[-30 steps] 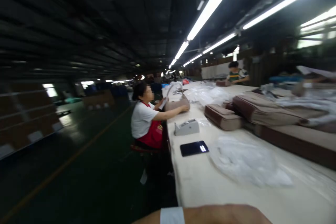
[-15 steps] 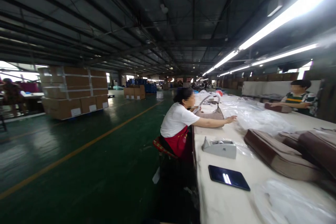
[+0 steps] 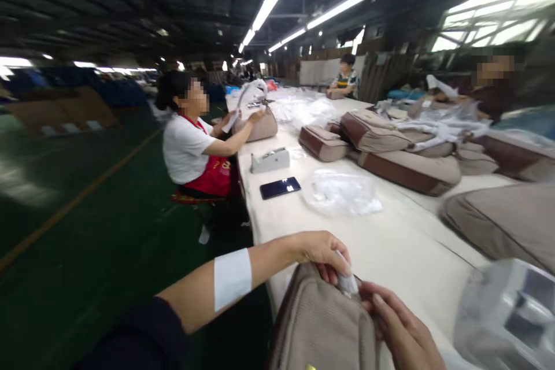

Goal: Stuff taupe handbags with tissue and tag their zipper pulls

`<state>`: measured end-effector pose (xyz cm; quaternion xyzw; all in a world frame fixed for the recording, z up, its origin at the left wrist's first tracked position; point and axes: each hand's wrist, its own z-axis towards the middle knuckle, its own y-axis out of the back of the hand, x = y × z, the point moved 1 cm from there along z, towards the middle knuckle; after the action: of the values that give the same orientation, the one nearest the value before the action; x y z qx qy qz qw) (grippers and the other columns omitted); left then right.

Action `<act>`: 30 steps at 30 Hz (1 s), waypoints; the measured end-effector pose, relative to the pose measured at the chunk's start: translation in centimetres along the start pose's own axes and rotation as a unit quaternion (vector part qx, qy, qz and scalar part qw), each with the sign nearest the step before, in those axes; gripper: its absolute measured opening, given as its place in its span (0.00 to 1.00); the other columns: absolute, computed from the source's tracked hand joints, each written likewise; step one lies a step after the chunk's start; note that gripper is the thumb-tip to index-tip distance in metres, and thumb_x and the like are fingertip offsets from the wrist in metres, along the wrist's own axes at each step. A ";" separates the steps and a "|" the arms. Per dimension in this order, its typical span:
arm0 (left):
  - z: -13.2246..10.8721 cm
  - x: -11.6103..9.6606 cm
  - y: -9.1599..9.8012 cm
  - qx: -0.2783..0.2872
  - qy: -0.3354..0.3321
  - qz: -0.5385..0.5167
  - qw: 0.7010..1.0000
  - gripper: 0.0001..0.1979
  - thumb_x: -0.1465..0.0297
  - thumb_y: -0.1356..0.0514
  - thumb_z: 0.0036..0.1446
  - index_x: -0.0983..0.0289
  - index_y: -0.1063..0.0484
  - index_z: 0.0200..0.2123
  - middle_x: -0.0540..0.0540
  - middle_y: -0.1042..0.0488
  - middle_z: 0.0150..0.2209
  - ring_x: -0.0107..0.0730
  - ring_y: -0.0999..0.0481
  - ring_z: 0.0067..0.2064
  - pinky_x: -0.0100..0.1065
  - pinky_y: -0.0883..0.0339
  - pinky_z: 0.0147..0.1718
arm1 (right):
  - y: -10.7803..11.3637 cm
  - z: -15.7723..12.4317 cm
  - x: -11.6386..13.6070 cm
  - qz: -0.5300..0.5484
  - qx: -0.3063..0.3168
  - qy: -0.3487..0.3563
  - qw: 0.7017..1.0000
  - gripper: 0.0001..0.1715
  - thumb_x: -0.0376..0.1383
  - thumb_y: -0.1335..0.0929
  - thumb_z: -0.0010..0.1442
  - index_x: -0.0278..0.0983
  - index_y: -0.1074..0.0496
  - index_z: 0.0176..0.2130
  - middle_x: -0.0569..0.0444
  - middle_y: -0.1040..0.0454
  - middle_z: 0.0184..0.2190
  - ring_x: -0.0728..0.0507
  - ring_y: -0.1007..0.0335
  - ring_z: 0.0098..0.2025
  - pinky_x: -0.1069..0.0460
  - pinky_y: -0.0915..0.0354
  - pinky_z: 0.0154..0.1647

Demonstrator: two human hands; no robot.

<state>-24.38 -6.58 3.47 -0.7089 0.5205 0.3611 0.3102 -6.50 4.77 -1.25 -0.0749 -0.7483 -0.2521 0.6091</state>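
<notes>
A taupe fabric bag (image 3: 327,318) with brown sides stands at the near edge of the table, its lower part cut off by the frame. My left hand (image 3: 325,253) reaches over its top and pinches a small strip of white wrapping (image 3: 348,282) between thumb and fingers. A white patch (image 3: 233,279) lies on my left forearm. At the bag's top right edge, my right hand (image 3: 401,324) is closed on the bag, fingertips close to the white strip. What lies under the right fingers is hidden.
On the white table (image 3: 277,222) are a phone (image 3: 280,187), a tape dispenser (image 3: 271,160), clear plastic (image 3: 342,192) and several more bags (image 3: 410,170). A plastic-covered item (image 3: 505,312) sits at right. A co-worker (image 3: 191,144) at left handles another bag; two others sit farther off.
My view has turned right and downward, bringing both my hands and the near bag into sight. The co-worker in white has drawn an outstretched arm back to the bag there.
</notes>
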 end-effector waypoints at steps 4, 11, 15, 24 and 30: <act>-0.9 0.3 0.5 0.012 -0.021 -0.025 0.999 0.09 0.70 0.34 0.38 0.65 0.29 0.26 0.47 0.27 0.16 0.25 0.29 0.18 0.25 0.35 0.20 | -1.1 -0.6 1.7 -0.007 -0.020 -0.011 1.000 0.28 0.54 0.36 0.54 0.36 0.26 0.42 0.49 0.23 0.32 0.40 0.27 0.35 0.51 0.31 0.34; -0.3 0.4 -0.1 -0.023 -0.036 -0.053 0.998 0.14 0.67 0.32 0.33 0.67 0.29 0.24 0.50 0.27 0.18 0.25 0.29 0.19 0.26 0.35 0.19 | -2.6 -2.0 1.7 -0.144 -0.064 0.095 0.983 0.20 0.44 0.35 0.53 0.37 0.28 0.42 0.48 0.25 0.40 0.38 0.29 0.41 0.45 0.34 0.43; 1.2 0.0 -1.2 -0.058 -0.064 -0.079 0.993 0.14 0.66 0.33 0.34 0.66 0.30 0.25 0.49 0.27 0.19 0.23 0.29 0.20 0.25 0.35 0.21 | 0.6 -0.1 2.0 -0.152 -0.029 0.083 0.984 0.15 0.41 0.36 0.53 0.37 0.29 0.40 0.52 0.24 0.35 0.42 0.29 0.36 0.48 0.36 0.39; -0.2 1.4 -4.6 -0.070 -0.080 -0.108 0.988 0.14 0.66 0.34 0.38 0.66 0.31 0.27 0.49 0.27 0.20 0.23 0.29 0.19 0.25 0.34 0.20 | 2.9 -0.2 4.0 -0.082 0.037 0.031 0.995 0.22 0.49 0.35 0.56 0.35 0.28 0.40 0.52 0.26 0.33 0.45 0.33 0.34 0.52 0.39 0.34; -1.5 1.1 -4.2 -0.079 -0.102 -0.084 0.988 0.16 0.62 0.35 0.43 0.68 0.29 0.33 0.50 0.26 0.23 0.23 0.28 0.21 0.24 0.34 0.21 | 1.1 0.6 4.4 0.008 0.083 0.010 0.996 0.22 0.50 0.33 0.53 0.32 0.30 0.25 0.58 0.36 0.19 0.50 0.44 0.24 0.55 0.47 0.25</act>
<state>-19.81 -7.21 3.62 -0.7318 0.3942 0.4442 0.3344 -7.64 5.12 3.17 -0.0280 -0.7600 -0.1849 0.6224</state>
